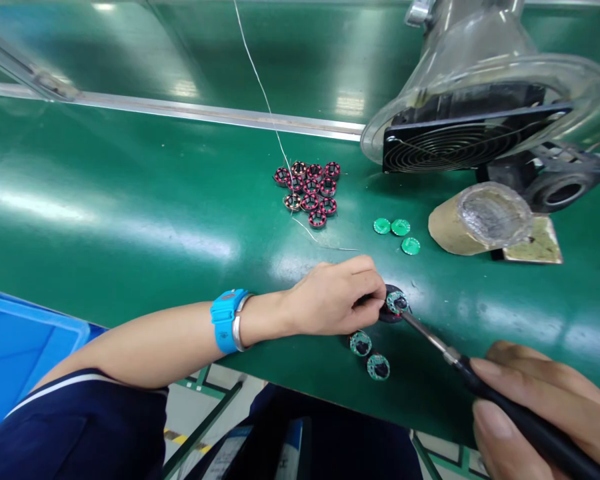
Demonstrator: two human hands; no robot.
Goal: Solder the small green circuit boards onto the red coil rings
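Between the thumb and fingers of my left hand is the edge of a small round circuit board seated on a dark ring-shaped base. My right hand grips a soldering iron by its black handle, and the metal tip meets the board's right edge. Two similar boards with black centres, one circuit board and another board, lie just below my left hand. Beyond it, several wound motor stators with red and black rings are grouped together. A thin solder wire hangs down over them.
Three plain green discs lie right of the stators. A cardboard roll stands by a soldering iron stand with a sponge. Above hangs a clear fume hood with a black fan. A blue bin sits lower left.
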